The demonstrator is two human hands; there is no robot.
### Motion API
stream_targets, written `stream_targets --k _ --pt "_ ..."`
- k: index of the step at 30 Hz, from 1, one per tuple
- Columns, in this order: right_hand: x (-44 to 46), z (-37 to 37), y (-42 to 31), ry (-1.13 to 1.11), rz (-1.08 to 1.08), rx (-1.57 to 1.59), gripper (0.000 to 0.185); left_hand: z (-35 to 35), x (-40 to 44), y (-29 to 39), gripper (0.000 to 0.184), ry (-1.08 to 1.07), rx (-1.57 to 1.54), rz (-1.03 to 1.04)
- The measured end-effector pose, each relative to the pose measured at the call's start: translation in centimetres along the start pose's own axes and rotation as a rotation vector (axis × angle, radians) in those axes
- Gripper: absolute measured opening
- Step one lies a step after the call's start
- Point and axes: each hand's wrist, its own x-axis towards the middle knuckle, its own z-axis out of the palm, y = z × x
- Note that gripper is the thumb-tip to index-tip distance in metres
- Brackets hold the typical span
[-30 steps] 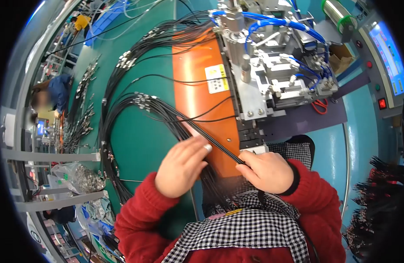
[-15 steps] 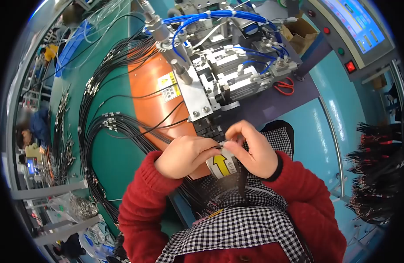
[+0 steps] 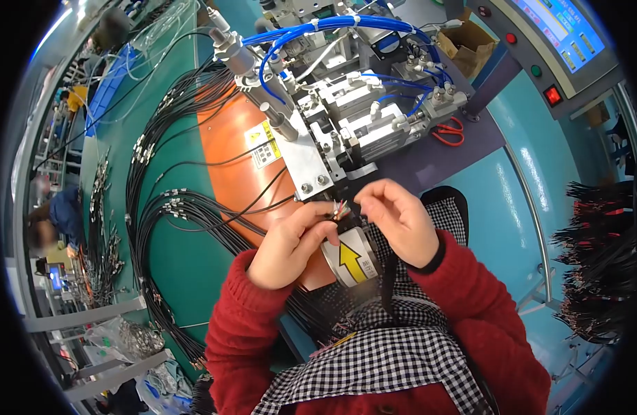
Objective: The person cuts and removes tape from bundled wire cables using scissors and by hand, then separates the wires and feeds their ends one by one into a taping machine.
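Observation:
Between the thumb and forefinger of my left hand point(image 3: 291, 245) is the end of a black cable, its several thin coloured wires point(image 3: 342, 209) fanned out past the fingertips. Just right of these wires is my right hand point(image 3: 405, 225), apart from them, its fingers curled and pinched together. Whatever the right fingertips hold, if anything, is too small to make out. Under both hands is a white plate with a yellow arrow point(image 3: 349, 261). The metal machine point(image 3: 311, 162) stands directly beyond my hands.
A bundle of black cables point(image 3: 142, 200) curves over the green table point(image 3: 180, 263) and an orange panel point(image 3: 225, 131). Red-handled scissors point(image 3: 448, 131) lie right of the machine. A control screen point(image 3: 564, 38) stands upper right. More cables point(image 3: 595, 263) hang at the far right.
My hands have moved apart; the right one has drawn away to the right. The coloured wires, hidden before, now show at the left fingertips. The view has shifted slightly.

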Motion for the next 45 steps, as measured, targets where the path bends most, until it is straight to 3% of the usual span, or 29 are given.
stream_targets --k 4,9,14,19,34,38,43,45 --pt "-0.5 -0.3 0.1 -0.078 0.044 -0.068 0.015 0.8 -0.4 -0.2 0.004 0.042 -0.171 0.009" --pt "-0.5 0.4 -0.4 -0.156 0.106 -0.086 0.014 1.4 -0.6 -1.2 0.011 0.128 -0.066 0.108" --pt "-0.8 1.0 -0.2 -0.023 0.028 -0.026 0.009 1.8 -0.8 -1.0 0.014 0.157 0.086 0.141" --pt "-0.5 1.2 -0.3 -0.002 0.028 0.019 0.008 2.7 -0.7 -1.2 0.020 0.324 -0.189 0.122" --pt "-0.4 2.0 -0.3 -0.003 -0.024 -0.078 0.009 3.1 -0.8 -0.4 0.022 0.390 0.103 0.275" --pt "-0.2 2.6 0.3 -0.022 0.140 0.353 0.009 3.7 -1.4 -0.1 0.020 0.447 0.022 0.198" --pt "0.3 2.0 -0.7 -0.043 0.052 0.015 0.005 3.9 -1.3 -0.7 0.017 0.466 -0.137 0.208" --pt "0.2 2.2 -0.5 -0.051 0.082 0.055 0.005 4.0 -1.3 -0.7 0.016 0.488 -0.128 0.221"
